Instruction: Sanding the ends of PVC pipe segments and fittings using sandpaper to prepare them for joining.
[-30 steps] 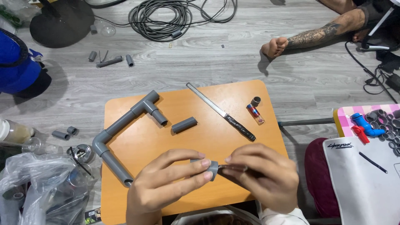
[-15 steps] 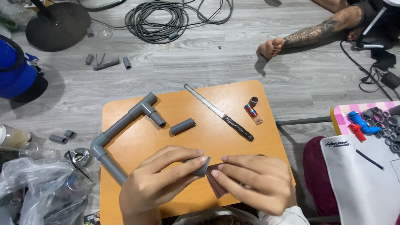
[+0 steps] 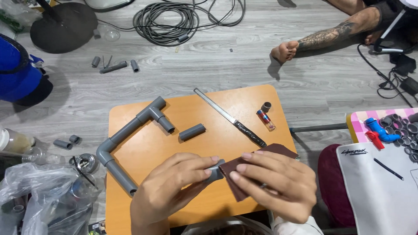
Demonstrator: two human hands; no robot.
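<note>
At six o'clock on the orange wooden table, the left hand has its fingers closed on a short grey plastic pipe piece, and the right hand pinches a reddish-brown sandpaper sheet against its end, so sanding looks underway. Next, firm rubbing round the end seems needed. Half a second ago the sheet barely showed; now it fans out toward two o'clock.

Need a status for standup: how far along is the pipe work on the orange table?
Done: a grey pipe assembly with tee and elbow lies joined. In hand: left hand holds a short grey pipe piece; right hand presses brown sandpaper to it. Left: loose pipe stub and small coupling lie unattached.
</note>
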